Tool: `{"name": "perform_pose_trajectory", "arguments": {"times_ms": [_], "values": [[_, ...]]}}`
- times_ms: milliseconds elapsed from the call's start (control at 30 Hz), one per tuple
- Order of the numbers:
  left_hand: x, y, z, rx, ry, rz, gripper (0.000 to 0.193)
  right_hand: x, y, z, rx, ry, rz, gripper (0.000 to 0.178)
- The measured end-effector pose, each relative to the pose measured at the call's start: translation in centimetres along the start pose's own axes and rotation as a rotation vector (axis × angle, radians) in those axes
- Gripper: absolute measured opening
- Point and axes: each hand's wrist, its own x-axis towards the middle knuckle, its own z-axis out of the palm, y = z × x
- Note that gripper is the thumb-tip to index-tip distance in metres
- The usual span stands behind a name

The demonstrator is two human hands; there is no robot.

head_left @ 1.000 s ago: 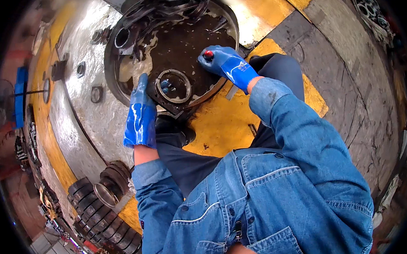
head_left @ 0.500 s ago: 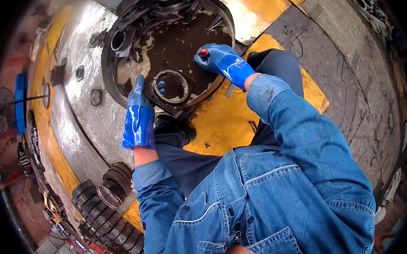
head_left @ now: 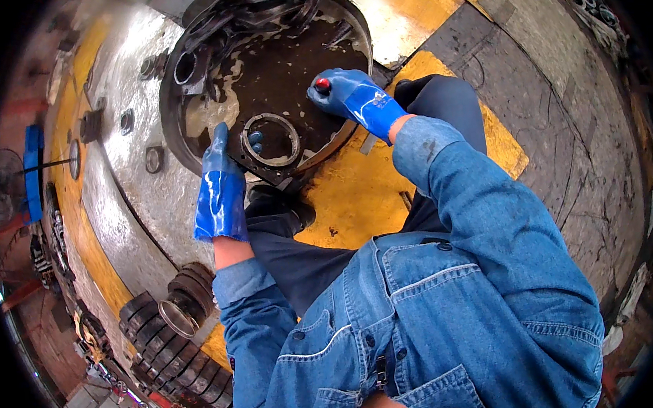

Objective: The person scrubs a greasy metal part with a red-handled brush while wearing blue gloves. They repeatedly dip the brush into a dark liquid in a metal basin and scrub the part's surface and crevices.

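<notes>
Stack of rings: dark metal rings lying at the lower left, well apart from the hands.
Left hand: blue glove, fingers stretched nearly flat, gripping the edge of the metal ring; fingertips show through its hole.
Metal ring: flat, dirty, tilted at the front rim of the basin.
Basin: round, filled with dark foamy liquid and dark parts at its far side.
Right hand: blue glove, fingers curled around a small red-tipped object, above the basin's right side.
Floor: yellow-painted, beneath the knees.
</notes>
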Motion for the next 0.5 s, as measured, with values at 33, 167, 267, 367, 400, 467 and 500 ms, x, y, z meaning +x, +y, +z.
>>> {"name": "perform_pose_trajectory", "arguments": {"times_ms": [33, 167, 267, 367, 400, 467, 500], "values": [[0.01, 0.09, 0.2, 0.01, 0.013, -0.009, 0.042, -0.03, 0.04, -0.04, 0.004, -0.001, 0.0, 0.036], [-0.75, 0.53, 0.67, 0.086, -0.03, -0.033, 0.043, -0.11, 0.05, -0.32, -0.006, -0.027, 0.01, 0.037], [-0.35, 0.25, 0.46, 0.015, -0.013, -0.001, 0.042, 0.12, 0.15, -0.11, -0.014, -0.027, 0.002, 0.037], [-0.38, -0.1, 0.55, 0.044, -0.019, 0.028, 0.042, 0.0, 0.16, -0.21, -0.012, -0.032, 0.019, 0.037], [-0.49, -0.03, 0.48, 0.047, -0.017, 0.029, 0.041, 0.01, 0.08, -0.18, -0.009, -0.029, 0.019, 0.037], [-0.63, 0.09, 0.41, 0.053, -0.016, 0.03, 0.041, 0.02, 0.0, -0.18, -0.005, -0.034, 0.025, 0.038], [-0.28, 0.05, -0.06, 0.048, -0.028, 0.031, 0.041, 0.06, -0.12, -0.26, -0.005, -0.042, 0.028, 0.038]]}}
